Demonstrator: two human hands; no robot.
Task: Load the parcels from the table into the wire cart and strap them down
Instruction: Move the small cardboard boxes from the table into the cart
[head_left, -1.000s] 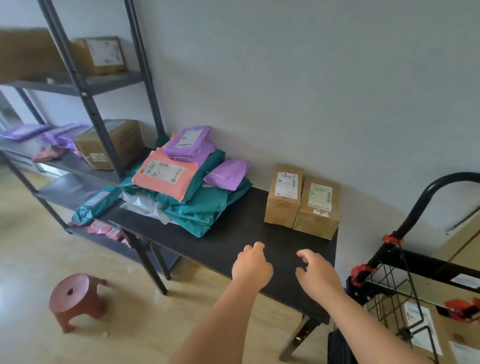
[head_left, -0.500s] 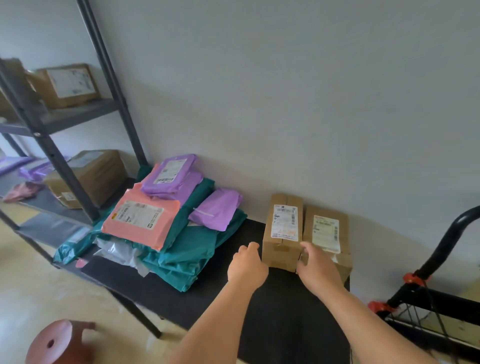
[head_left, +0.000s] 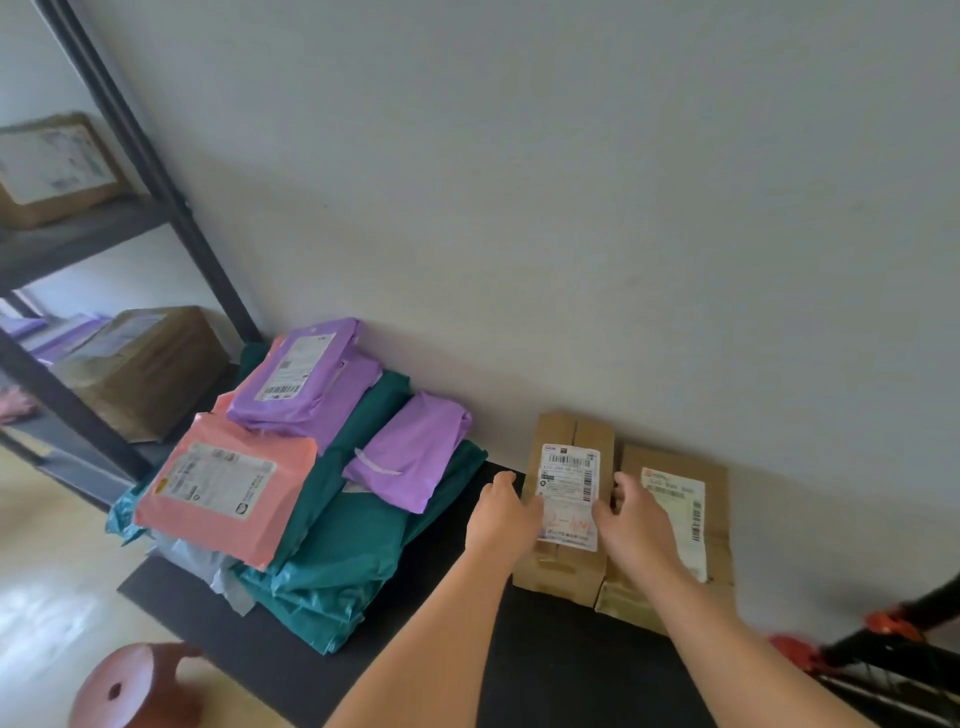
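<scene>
- My left hand (head_left: 501, 519) grips the box (head_left: 569, 499) on its left side, fingers curled over the top edge and thumb pointing up beside it.
- My right hand (head_left: 631, 525) grips the same box on its right side. The thumb lies across the white label, and the fingers go down into the seam between this box and the other box (head_left: 680, 519).
- The box sits between my two hands, flat on the black table (head_left: 545, 665), with its far end at the wall.
- The other box is partly under my right hand and wrist, touching the first box along its side and also against the wall.
- Left of my left hand and just apart from it is a pile of mailers. The teal bags (head_left: 353, 525) are at the bottom, a small purple mailer (head_left: 410, 447) lies nearest that hand, and a pink mailer (head_left: 223, 483) and a bigger purple mailer (head_left: 301, 374) lie further left.
- Right of my right forearm, low down, part of the cart (head_left: 930, 605) shows as a black frame with red clips.
- Below and left of my left arm a red stool (head_left: 135, 686) stands on the floor.
</scene>
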